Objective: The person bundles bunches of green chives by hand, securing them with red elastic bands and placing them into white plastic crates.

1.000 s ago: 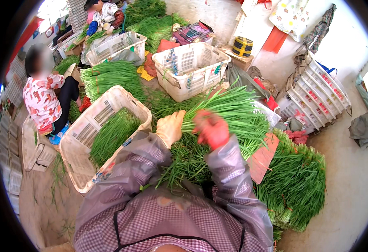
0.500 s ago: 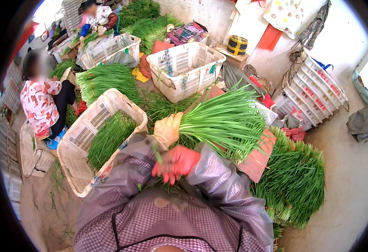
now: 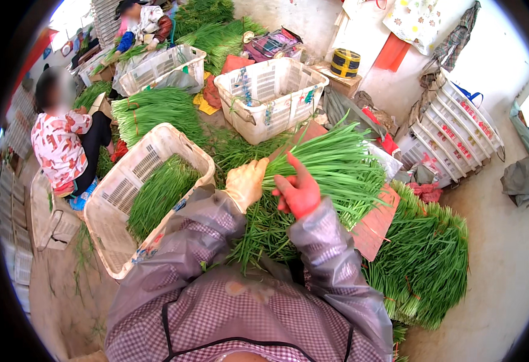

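Note:
My left hand point(image 3: 244, 184), in a cream glove, is closed round the stem end of a bunch of long green garlic chives point(image 3: 337, 166). The leaves fan out to the right over a reddish board point(image 3: 374, 224). Just right of that grip, my right hand point(image 3: 301, 188) in a red glove is over the near side of the bunch. Its index finger stretches up toward the leaves and the other fingers are partly bent, with nothing visible in them. More loose chives point(image 3: 267, 232) lie below the hands, in front of my body.
A white plastic crate point(image 3: 110, 217) holding chives stands at my left; another crate point(image 3: 270, 117) is beyond the bunch. Tied chives point(image 3: 424, 259) are piled at right, near stacked crates point(image 3: 452, 130). One person point(image 3: 62, 136) sits at left; another point(image 3: 147, 27) works farther back.
My right hand has moved from near my chest, where a few green strands were at its fingers, up and right to the bunch. My left hand keeps its grip on the chives.

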The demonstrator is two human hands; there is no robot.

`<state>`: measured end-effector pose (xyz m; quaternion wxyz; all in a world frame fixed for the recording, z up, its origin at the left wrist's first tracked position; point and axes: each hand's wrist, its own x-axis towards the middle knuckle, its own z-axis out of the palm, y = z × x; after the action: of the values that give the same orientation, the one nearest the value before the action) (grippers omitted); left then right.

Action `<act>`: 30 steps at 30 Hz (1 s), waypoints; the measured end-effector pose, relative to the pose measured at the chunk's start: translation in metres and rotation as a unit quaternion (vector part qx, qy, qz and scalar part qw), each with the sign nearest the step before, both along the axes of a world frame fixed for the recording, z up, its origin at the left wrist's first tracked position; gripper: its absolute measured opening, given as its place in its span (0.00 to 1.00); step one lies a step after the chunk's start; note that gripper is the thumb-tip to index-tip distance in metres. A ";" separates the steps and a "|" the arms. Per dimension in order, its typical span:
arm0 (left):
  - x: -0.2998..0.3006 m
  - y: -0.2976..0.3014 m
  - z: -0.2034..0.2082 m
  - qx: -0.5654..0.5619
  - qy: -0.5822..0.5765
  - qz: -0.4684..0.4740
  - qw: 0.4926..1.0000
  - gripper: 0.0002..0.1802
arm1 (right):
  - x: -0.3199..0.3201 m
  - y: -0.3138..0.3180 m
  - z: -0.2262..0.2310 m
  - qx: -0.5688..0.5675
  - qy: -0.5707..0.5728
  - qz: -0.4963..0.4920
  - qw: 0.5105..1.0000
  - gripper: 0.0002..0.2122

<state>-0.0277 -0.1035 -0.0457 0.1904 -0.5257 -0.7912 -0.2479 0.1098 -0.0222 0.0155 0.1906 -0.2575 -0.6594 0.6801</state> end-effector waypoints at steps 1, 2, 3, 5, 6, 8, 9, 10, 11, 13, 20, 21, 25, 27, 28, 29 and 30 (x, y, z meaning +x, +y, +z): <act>0.002 0.001 0.002 0.000 0.001 -0.005 1.000 0.26 | -0.006 0.003 -0.001 0.001 -0.005 -0.002 1.000 0.10; 0.003 0.004 0.001 0.004 0.002 -0.019 1.000 0.26 | -0.012 0.007 -0.003 0.002 -0.011 -0.005 1.000 0.10; 0.003 0.004 -0.001 0.002 0.004 -0.018 1.000 0.26 | -0.019 0.009 -0.008 0.005 -0.018 0.000 1.000 0.10; 0.002 0.004 -0.002 -0.002 0.008 -0.016 1.000 0.26 | -0.019 0.012 -0.013 -0.041 0.018 0.032 0.998 0.10; 0.001 0.003 -0.002 -0.021 -0.014 -0.011 1.000 0.25 | -0.016 0.013 -0.014 -0.091 0.059 0.062 0.992 0.10; 0.002 0.001 0.003 -0.059 -0.058 0.001 0.997 0.25 | -0.004 0.018 -0.012 -0.170 0.172 0.160 0.957 0.11; 0.004 0.000 0.006 -0.038 -0.057 0.001 0.998 0.24 | 0.006 0.015 -0.001 -0.145 0.130 0.238 0.952 0.13; 0.007 -0.001 0.007 -0.019 -0.055 0.002 0.998 0.24 | 0.017 0.006 0.013 -0.121 0.087 0.315 0.937 0.14; 0.008 -0.002 0.006 -0.001 -0.054 0.004 0.999 0.23 | 0.025 -0.001 0.018 -0.096 0.043 0.390 0.915 0.16; -0.005 0.003 -0.002 -0.048 -0.127 0.019 0.991 0.23 | 0.031 -0.015 0.005 0.086 -0.103 0.510 0.850 0.25; 0.002 0.012 -0.012 -0.007 -0.337 -0.073 0.939 0.25 | 0.030 0.035 -0.113 0.103 -0.056 0.226 0.967 0.37; 0.006 0.010 -0.017 0.045 -0.373 -0.092 0.922 0.24 | 0.026 0.042 -0.078 0.005 -0.025 0.219 0.975 0.38; 0.035 0.000 -0.042 0.056 -0.736 -0.169 0.653 0.23 | 0.012 0.083 -0.078 0.447 -0.207 -0.007 0.870 0.31; 0.041 -0.005 -0.047 -0.003 -0.786 -0.156 0.599 0.17 | 0.009 0.084 -0.063 0.553 -0.340 0.036 0.760 0.27; 0.043 -0.009 -0.055 -0.012 -0.811 -0.155 0.564 0.15 | 0.013 0.076 -0.041 0.574 -0.376 0.098 0.721 0.26; 0.045 -0.011 -0.066 -0.022 -0.833 -0.159 0.529 0.13 | 0.016 0.069 -0.011 0.539 -0.405 0.128 0.728 0.27; 0.045 -0.013 -0.074 -0.030 -0.854 -0.161 0.495 0.12 | 0.017 0.061 0.020 0.503 -0.433 0.159 0.731 0.29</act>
<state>0.0178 -0.1160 -0.1194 -0.6367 -0.1813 -0.4766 -0.5785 0.1268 0.0387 0.0351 -0.1247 -0.2824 -0.9474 0.0839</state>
